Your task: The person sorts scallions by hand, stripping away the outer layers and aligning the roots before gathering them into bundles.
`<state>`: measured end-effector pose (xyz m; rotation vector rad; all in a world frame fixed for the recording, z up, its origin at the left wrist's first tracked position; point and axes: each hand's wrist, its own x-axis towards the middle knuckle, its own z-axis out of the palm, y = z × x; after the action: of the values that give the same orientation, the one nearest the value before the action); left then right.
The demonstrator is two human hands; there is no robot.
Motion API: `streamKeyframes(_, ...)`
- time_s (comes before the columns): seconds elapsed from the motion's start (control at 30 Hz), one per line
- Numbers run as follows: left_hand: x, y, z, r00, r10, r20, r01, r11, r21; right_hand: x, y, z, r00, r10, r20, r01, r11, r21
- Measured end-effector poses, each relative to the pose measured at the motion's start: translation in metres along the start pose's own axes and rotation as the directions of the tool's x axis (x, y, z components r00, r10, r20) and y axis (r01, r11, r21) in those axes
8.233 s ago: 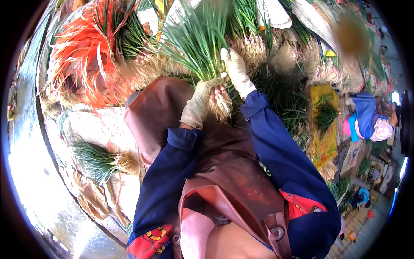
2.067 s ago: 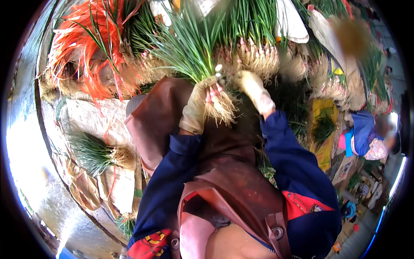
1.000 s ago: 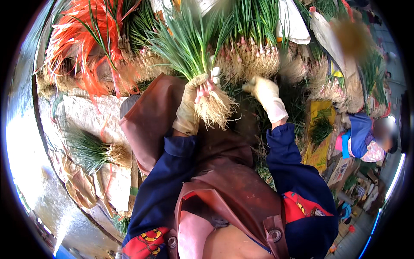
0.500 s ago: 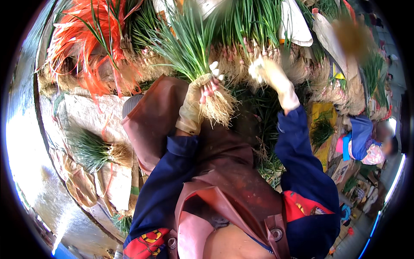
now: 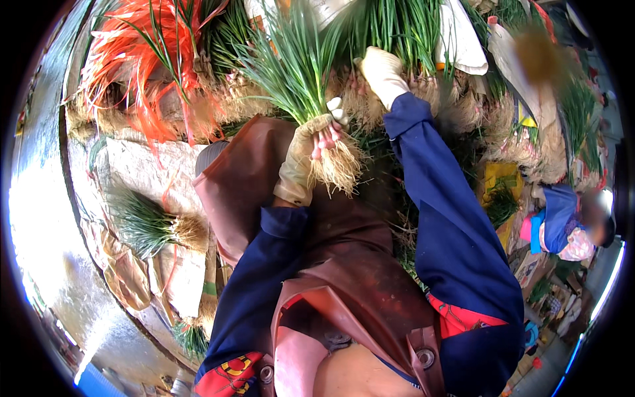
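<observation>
My left hand (image 5: 299, 159), in a pale glove, is closed round a bunch of spring onions (image 5: 291, 73). Their green leaves fan upward, and the pink bulbs and straw-coloured roots (image 5: 338, 165) hang out below my grip, over the apron. White glove fingertips show beside the stalks. Further right and forward, my right hand (image 5: 383, 74), also gloved, reaches to a row of more spring onions (image 5: 403, 30) at the level of their bulbs. The back of that hand hides most of its fingers, so what they hold cannot be made out.
Orange-red plastic strips (image 5: 142, 66) are heaped at the far left. One bunch of spring onions (image 5: 149, 221) lies on sacking (image 5: 142, 162) to my left. A brown apron (image 5: 258, 172) covers my lap. White sacking (image 5: 461, 40) lies at the back. At the right sits another person (image 5: 562, 225).
My right hand has moved forward and left, from above the bulbs up against the row of stalks. The left hand keeps hold of its bunch almost unmoved; the view has shifted slightly.
</observation>
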<state>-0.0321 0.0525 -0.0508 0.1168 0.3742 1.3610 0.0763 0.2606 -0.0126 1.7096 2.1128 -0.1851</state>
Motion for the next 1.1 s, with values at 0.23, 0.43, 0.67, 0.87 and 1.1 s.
streamKeyframes(0.23,0.000,0.000,-0.040,0.985,-0.171,0.037,0.170,0.985,0.014,-0.077,0.029,0.020,0.893,-0.438,0.104,-0.044,0.144,0.989)
streamKeyframes(0.43,0.009,-0.018,-0.029,0.978,-0.181,-0.104,0.191,0.977,0.090,-0.112,0.003,0.028,0.946,-0.188,-0.264,0.296,0.834,0.466)
streamKeyframes(0.67,-0.008,-0.010,-0.007,0.973,-0.231,0.030,0.223,0.886,-0.407,-0.125,0.064,0.058,0.972,-0.225,0.070,0.203,0.951,0.234)
streamKeyframes(0.87,-0.028,-0.002,0.039,0.990,-0.099,0.105,0.143,0.780,-0.609,-0.126,0.033,0.074,0.724,-0.665,0.182,0.358,0.588,0.726)
streamKeyframes(1.1,-0.040,-0.001,0.060,0.992,-0.066,0.107,0.116,0.811,-0.574,-0.100,-0.028,0.063,0.643,-0.703,-0.304,-0.585,-0.707,0.397)
